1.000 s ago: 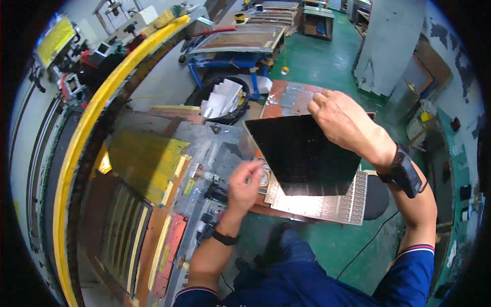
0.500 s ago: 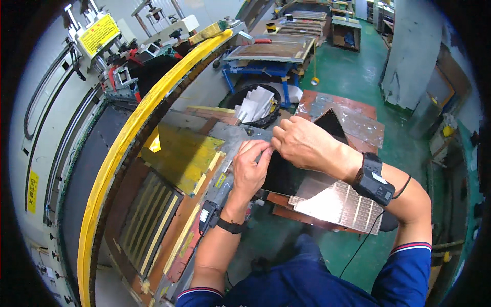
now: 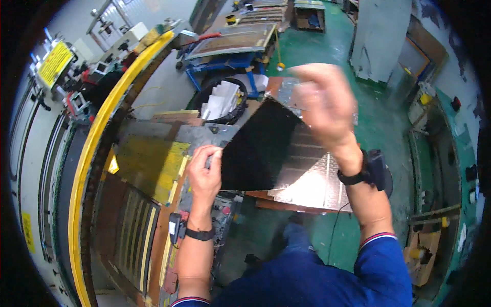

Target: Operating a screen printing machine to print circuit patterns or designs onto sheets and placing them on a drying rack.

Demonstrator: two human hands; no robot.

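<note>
My left hand (image 3: 204,171) is closed at the left edge of a thin, glossy sheet (image 3: 255,153), thumb and fingertips pinching it. This sheet looks black over its left part and shines copper toward the right, where a grid pattern shows. Beneath it lies a stack of copper-coloured panels (image 3: 302,197), jutting out at the front. Over the sheet's right side my right hand (image 3: 327,102) is raised and smeared by motion, so its fingers cannot be read. Both wrists carry dark strapped devices.
On the left stands a machine with a long yellow-taped frame edge (image 3: 97,133) above a bed holding a yellowish board (image 3: 153,161). A black bin (image 3: 240,110) with white paper sits ahead, beside a blue-legged table (image 3: 245,69). A grey pillar (image 3: 381,41) rises at the right.
My hands were together, fingertips meeting; now they are apart. My right hand has moved up and right, my left hand left with the sheet's edge. The whole view has shifted too.
</note>
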